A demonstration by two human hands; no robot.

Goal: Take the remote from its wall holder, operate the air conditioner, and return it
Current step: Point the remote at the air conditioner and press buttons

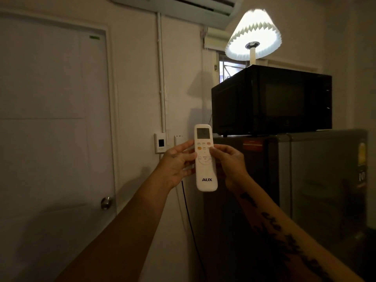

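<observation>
A white AUX remote stands upright in front of me, screen end up, held between both hands. My left hand grips its left edge, thumb on the face near the round pad. My right hand holds the right edge, its thumb resting on the upper buttons. The white air conditioner hangs on the wall at the top of the view. The small white wall holder sits just behind my left fingers, with nothing in it.
A white door with a metal knob fills the left. A switch box is beside the holder. A black microwave sits on a grey fridge, with a lit lamp on top. A dark cable hangs down the wall.
</observation>
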